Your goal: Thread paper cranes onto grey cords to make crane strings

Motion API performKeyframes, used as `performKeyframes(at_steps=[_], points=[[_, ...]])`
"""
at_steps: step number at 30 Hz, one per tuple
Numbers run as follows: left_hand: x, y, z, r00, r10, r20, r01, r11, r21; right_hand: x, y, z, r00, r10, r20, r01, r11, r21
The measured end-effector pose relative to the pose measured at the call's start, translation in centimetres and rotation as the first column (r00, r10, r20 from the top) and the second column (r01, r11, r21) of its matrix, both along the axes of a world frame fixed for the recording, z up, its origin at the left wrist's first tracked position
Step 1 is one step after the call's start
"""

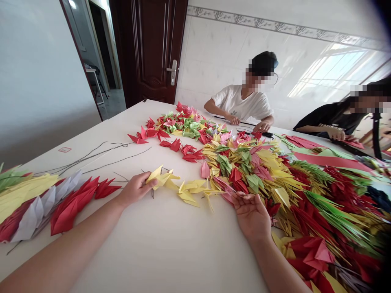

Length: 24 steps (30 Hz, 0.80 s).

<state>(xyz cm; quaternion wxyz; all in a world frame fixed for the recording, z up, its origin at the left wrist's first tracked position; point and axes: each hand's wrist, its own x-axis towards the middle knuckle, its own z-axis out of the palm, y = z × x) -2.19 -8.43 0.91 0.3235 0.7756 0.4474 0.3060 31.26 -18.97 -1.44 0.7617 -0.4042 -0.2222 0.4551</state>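
Pretty bright shot, with daylight seeming to come from the right. There's a big washed-out, window-shaped patch of glare [331, 71] on the tile wall [232, 44]. The white table [171, 248] is evenly lit, and the left hand [136, 189] and right hand [250, 215] throw only faint, soft shadows. The paper cranes [244, 175] in the middle look sharp enough. Wide-angle warp is strong tho: the door [149, 49] leans, the wall trim [275, 26] bends, and the right corners fade to black.
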Motion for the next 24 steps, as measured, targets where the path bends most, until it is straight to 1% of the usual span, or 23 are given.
performKeyframes(at_steps=[4,6,9,12,14,16,20,24], points=[[0.0,0.0,0.0,1.0,0.022,0.021,-0.022,1.0,-0.006,-0.3,0.1,0.2,1.0,0.014,0.003,-0.014,1.0,-0.011],[0.0,0.0,-0.1,1.0,0.02,0.021,-0.019,1.0,-0.015,-0.6,0.1,0.2,0.998,0.04,0.038,-0.039,0.999,-0.026],[0.0,0.0,-0.1,1.0,0.007,0.013,-0.006,0.999,-0.031,-1.2,0.0,0.1,0.979,0.102,0.174,-0.089,0.993,-0.082],[0.0,0.0,-0.1,1.0,-0.01,-0.009,0.009,0.999,-0.042,-1.7,-0.2,0.1,0.919,0.186,0.346,-0.138,0.977,-0.16],[0.0,0.1,-0.2,1.0,-0.021,-0.02,0.02,0.999,-0.041,-1.9,-0.3,0.1,0.888,0.221,0.403,-0.157,0.97,-0.187],[0.0,0.2,-0.2,0.999,-0.03,-0.021,0.029,0.999,-0.035,-2.0,-0.3,0.1,0.891,0.206,0.404,-0.144,0.973,-0.178],[0.0,0.2,-0.3,0.999,-0.037,-0.035,0.035,0.998,-0.051,-2.0,-0.1,-0.1,0.924,0.13,0.36,-0.083,0.986,-0.141],[0.1,0.3,-0.3,0.998,-0.043,-0.056,0.038,0.995,-0.091,-2.0,0.0,-0.3,0.917,0.135,0.376,-0.098,0.988,-0.116]])
